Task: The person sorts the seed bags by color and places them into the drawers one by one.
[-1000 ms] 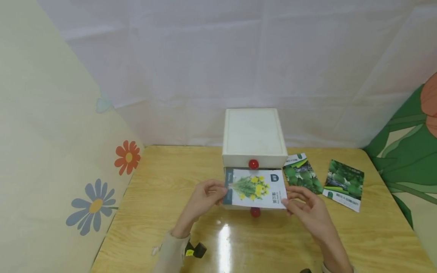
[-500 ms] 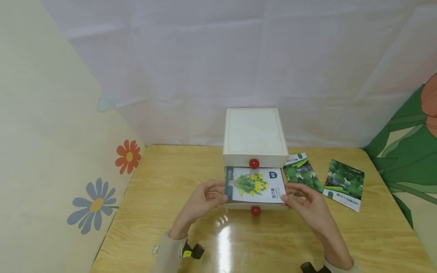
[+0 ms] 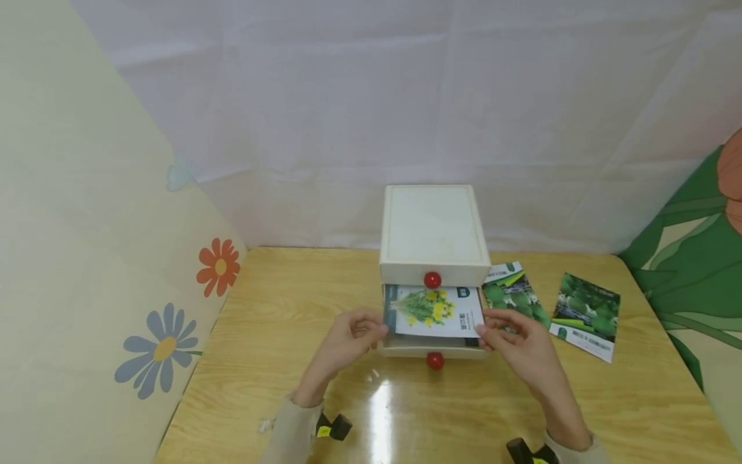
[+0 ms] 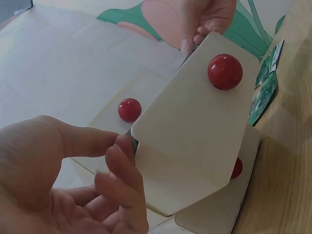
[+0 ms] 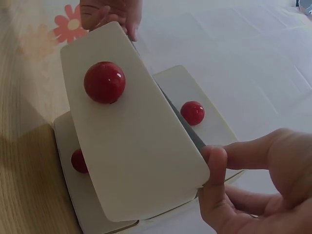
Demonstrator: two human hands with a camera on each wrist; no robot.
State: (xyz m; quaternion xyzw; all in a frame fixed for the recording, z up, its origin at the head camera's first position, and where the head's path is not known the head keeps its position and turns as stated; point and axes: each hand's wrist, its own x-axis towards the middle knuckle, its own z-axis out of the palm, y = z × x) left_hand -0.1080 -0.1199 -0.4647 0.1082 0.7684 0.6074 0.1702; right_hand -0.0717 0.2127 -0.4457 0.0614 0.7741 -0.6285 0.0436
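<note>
A seed packet (image 3: pixel 426 314) with yellow flowers on its front lies flat over the pulled-out drawer (image 3: pixel 402 352) of a small white cabinet (image 3: pixel 431 225). Its far edge is beneath the upper drawer's front. My left hand (image 3: pixel 348 341) pinches the packet's left edge between thumb and index finger, beside the drawer's side. At the opposite edge, my right hand (image 3: pixel 518 341) pinches the packet in the same way. From the wrist views the open drawer's front (image 5: pixel 136 151) hides most of the packet; only a dark strip shows above the rim.
Two green seed packets (image 3: pixel 516 299) (image 3: pixel 587 316) lie on the wooden table (image 3: pixel 301 283) right of the cabinet. Red round knobs (image 3: pixel 432 280) stick out from the drawer fronts. A white cloth (image 3: pixel 324 129) hangs behind, with flower-patterned sheets at both sides.
The flower packet has moved back and down into the open drawer, so its near edge now lies behind the drawer front. Both hands have kept hold and shifted only slightly.
</note>
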